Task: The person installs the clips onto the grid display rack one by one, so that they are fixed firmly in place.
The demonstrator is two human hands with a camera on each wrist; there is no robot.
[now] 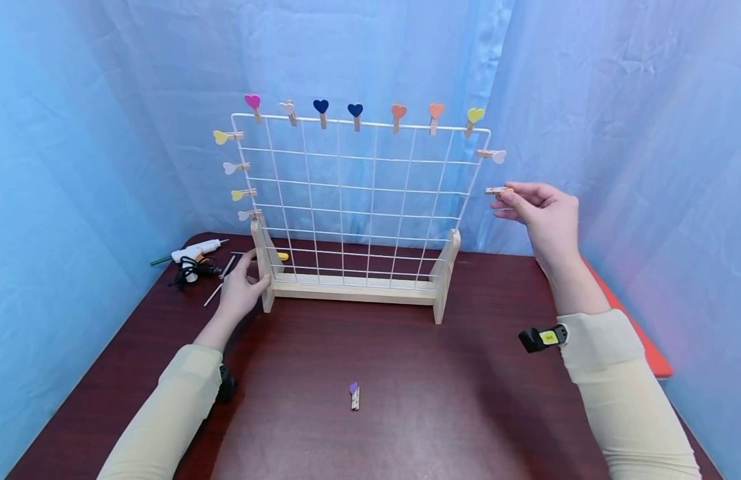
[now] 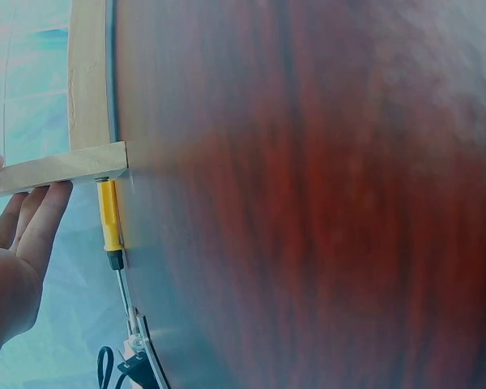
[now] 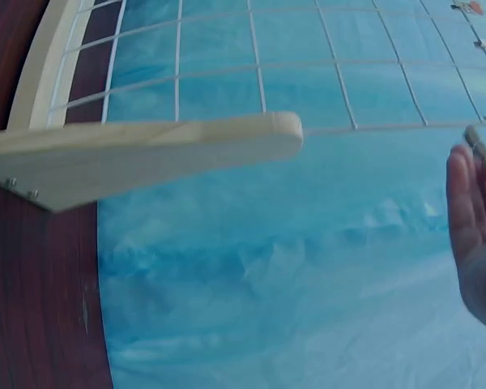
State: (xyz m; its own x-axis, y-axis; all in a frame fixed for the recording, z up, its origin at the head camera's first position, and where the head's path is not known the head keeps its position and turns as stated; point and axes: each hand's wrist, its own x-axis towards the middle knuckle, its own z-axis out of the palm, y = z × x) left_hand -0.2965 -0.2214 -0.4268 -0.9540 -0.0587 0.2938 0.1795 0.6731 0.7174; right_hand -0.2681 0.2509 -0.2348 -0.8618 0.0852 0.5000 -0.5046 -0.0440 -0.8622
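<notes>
A white wire grid (image 1: 358,180) stands upright in a wooden stand (image 1: 352,291). My left hand (image 1: 241,291) holds the stand's left upright between thumb and fingers; the left wrist view shows the fingers (image 2: 44,219) against one face of the wood. Off the grid's right side, my right hand (image 1: 547,217) pinches a small wooden clothespin (image 1: 495,191). That pin is apart from the wire in the head view, and its far end is hidden by the fingers. Above it, a white heart clothespin (image 1: 498,157) is clipped to the right wire.
Heart clothespins line the grid's top, such as a dark blue one (image 1: 321,107), and its left side. A purple heart clothespin (image 1: 354,397) lies on the table (image 1: 286,433). Behind the left hand are a glue gun (image 1: 196,252) and a yellow-handled screwdriver (image 2: 110,217). A red object (image 1: 640,333) lies far right.
</notes>
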